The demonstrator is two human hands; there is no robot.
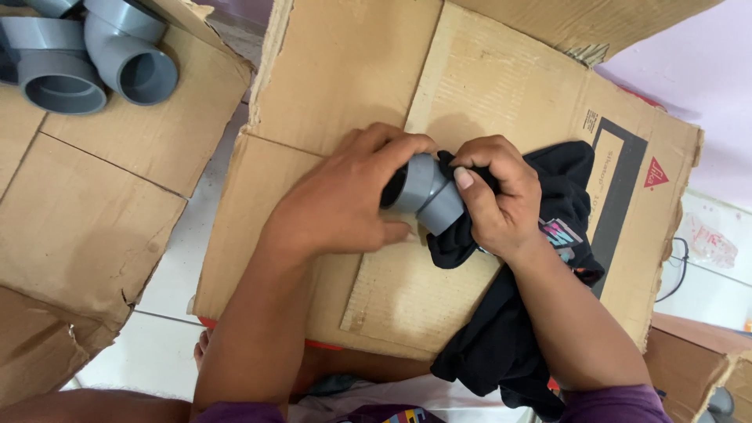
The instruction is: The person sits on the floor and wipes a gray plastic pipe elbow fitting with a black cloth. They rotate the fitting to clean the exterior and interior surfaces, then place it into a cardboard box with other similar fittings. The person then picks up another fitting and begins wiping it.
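Note:
My left hand (345, 204) grips a grey plastic pipe elbow fitting (427, 194) above a flattened cardboard sheet (345, 86). My right hand (493, 196) clutches a black cloth (501, 337) and presses a fold of it against the fitting's right end. The rest of the cloth hangs down over my right forearm and spreads onto the cardboard behind the hand. The fitting's far side is hidden by my fingers.
Several more grey pipe fittings (86, 55) lie on another cardboard sheet (94, 204) at the upper left. White tiled floor (168, 313) shows between the sheets. A cardboard box corner (689, 368) stands at the lower right.

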